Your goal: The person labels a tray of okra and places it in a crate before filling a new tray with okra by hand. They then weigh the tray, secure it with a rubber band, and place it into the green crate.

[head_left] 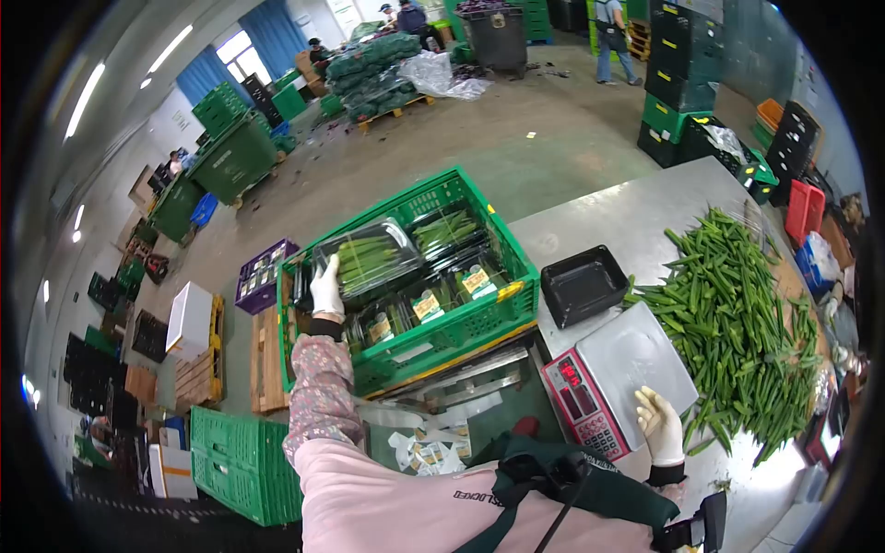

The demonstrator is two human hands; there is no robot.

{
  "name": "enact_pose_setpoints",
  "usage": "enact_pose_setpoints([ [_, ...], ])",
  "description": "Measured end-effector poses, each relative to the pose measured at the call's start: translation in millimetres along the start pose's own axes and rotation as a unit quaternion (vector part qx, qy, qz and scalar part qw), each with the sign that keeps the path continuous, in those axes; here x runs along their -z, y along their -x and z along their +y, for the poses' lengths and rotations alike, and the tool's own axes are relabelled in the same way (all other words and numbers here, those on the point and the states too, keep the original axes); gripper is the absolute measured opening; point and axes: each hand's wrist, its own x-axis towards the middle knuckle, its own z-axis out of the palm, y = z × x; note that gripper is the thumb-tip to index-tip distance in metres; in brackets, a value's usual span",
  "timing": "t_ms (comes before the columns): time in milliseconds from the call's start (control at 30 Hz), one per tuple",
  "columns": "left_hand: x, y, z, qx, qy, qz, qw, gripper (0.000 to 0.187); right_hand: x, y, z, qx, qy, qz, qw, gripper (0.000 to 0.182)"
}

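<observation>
My gloved left hand (327, 288) grips the near left edge of a clear-lidded pack of okra (369, 260), over the green crate (512, 241). More okra packs (444, 232) sit inside, some with labels facing up. My right hand (658, 422), also gloved, rests at the edge of the scale's metal plate (636, 359), fingers apart and holding nothing. Red digits glow on the pink scale (583, 401). Beyond it lies an empty black tray (584, 284). A large heap of loose okra (728, 323) spreads to the right of the scale.
The steel table (636, 207) carries the scale, tray and okra. Green crates (241, 465) stand at lower left, a purple crate (265, 275) left of the green one. Stacked dark crates (682, 55) rise beyond the table. Several people are farther back, one standing (610, 37).
</observation>
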Motion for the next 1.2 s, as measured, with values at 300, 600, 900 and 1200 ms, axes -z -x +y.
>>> enact_pose_setpoints([
  [300,6,-115,-92,0.138,-0.056,0.030,0.988,0.039,-39,-12,-17,0.049,0.096,0.041,0.993,0.036],
  [600,20,-188,-162,-0.043,-0.505,0.059,0.860,0.055,-133,44,-150,0.349,0.756,0.098,0.545,0.045],
  [900,-158,-2,11,-0.382,-0.345,-0.095,0.852,0.059,-225,108,-189,0.383,0.857,0.039,0.343,0.033],
  [1200,-256,234,3,-0.366,-0.192,-0.308,0.857,0.072,-271,171,-171,0.366,0.858,0.017,0.360,0.020],
])
